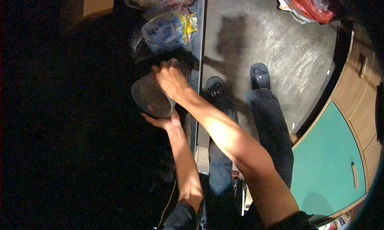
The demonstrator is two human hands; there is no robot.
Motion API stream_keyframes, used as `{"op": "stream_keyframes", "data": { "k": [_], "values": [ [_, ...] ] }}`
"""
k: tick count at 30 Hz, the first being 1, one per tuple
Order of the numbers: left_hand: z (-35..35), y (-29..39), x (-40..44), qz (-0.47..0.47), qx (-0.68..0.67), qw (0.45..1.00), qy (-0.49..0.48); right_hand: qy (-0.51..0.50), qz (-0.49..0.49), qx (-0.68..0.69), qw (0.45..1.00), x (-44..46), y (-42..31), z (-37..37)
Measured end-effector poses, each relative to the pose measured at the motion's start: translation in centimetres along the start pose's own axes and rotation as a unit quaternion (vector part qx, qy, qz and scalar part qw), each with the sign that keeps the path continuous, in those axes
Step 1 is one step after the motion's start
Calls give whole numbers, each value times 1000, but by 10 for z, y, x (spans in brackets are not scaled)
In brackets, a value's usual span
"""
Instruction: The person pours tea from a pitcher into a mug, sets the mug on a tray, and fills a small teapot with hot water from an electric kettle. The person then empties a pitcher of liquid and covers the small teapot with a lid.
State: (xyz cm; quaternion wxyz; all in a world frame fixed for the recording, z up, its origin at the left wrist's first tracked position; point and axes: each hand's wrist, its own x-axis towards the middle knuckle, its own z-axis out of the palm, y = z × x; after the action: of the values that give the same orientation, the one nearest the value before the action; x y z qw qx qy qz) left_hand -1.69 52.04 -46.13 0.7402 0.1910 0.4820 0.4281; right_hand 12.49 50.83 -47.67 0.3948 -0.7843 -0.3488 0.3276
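A rounded dark grey thing, shaped like a cap or a bowl with a paler rim, is held over the dark area at the left. Beneath its lower side, my left hand cups it with the palm turned up. My right hand is closed at its upper right edge, fingers bent. A small pale piece shows at those fingertips, too unclear to name. Deep shadow hides much of the grey thing's far side.
Clear plastic bags with blue and yellow contents lie beyond my hands, beside a metal edge. Red and white bags are on the concrete floor. Wooden cabinets with a teal door stand at right. A thin cord hangs near my left sleeve.
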Motion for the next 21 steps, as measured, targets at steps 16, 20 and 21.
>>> {"op": "stream_keyframes", "data": {
  "k": [16,20,21],
  "values": [
    [191,32,-146,57,198,977,-59,150,-6,-38,988,-132,-45,-230],
    [252,31,-205,28,195,970,-143,262,-10,-83,961,-196,-60,-298],
    [267,29,-221,21,204,964,-170,275,17,-33,961,-215,-75,-327]
  ]
}}
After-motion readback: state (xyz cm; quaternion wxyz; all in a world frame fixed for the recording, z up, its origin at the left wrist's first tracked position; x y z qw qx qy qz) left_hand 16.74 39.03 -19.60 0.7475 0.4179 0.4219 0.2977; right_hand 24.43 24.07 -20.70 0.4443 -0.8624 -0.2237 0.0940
